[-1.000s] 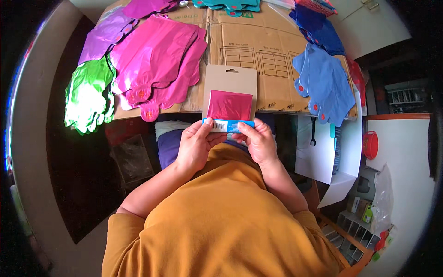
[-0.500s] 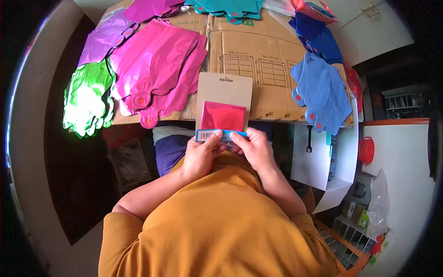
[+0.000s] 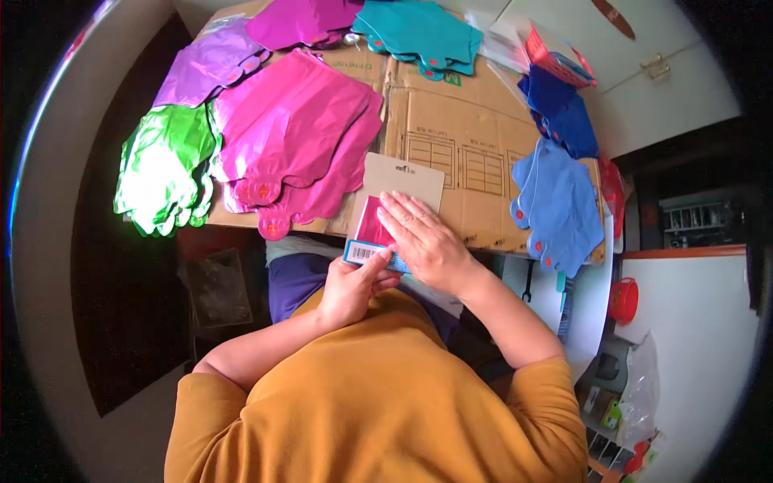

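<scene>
My left hand [image 3: 350,286] grips the near edge of a flat packet [image 3: 378,229] made of a brown backing card with a folded pink foil balloon on it and a blue strip along the bottom. The fingers of my right hand [image 3: 427,241] lie flat and spread on top of the packet, pressing on the pink foil. The packet rests at the near edge of a flattened cardboard sheet [image 3: 459,133] that covers the table.
Flat foil balloons lie in stacks on the cardboard: pink [image 3: 298,141], green [image 3: 161,169], purple [image 3: 205,64], magenta [image 3: 302,18], teal [image 3: 419,32], dark blue [image 3: 560,113] and light blue [image 3: 560,205]. A red cup [image 3: 622,299] and shelving stand at the right.
My right hand has let go of the packet's near edge and moved onto its top, fingers flat. The packet has shifted slightly left and nearer the cardboard's edge.
</scene>
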The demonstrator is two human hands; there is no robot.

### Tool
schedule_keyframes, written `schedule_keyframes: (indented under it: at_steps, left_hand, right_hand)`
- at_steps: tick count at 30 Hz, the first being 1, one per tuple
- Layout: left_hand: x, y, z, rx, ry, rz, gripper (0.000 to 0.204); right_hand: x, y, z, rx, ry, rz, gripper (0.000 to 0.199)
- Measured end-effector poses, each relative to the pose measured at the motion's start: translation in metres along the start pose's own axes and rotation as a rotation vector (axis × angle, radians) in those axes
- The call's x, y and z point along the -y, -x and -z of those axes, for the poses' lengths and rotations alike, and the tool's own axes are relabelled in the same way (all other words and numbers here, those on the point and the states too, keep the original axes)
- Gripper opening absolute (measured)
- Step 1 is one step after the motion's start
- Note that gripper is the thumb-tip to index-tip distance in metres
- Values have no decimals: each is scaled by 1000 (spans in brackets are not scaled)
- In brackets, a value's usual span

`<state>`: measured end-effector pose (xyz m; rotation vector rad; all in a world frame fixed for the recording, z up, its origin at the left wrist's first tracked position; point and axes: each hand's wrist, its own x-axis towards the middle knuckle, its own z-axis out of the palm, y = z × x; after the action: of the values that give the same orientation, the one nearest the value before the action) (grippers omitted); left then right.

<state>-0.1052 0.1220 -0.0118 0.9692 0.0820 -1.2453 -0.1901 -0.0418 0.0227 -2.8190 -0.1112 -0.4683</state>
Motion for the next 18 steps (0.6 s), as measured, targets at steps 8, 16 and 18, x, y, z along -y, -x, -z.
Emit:
schedule_keyframes:
  at_steps: [8,16,18]
  left_hand:
    - [8,-3,5,71,61,-43,15]
    - [-6,0,-1,59,-7,6,15]
    - [-12,2,1,70,-15,34,15]
  right_hand:
    - [3,-3,7,73,-63,-10,51]
    - [7,-10,15,95,-68,13,46]
    - [3,-20,30,131,-116,27,44]
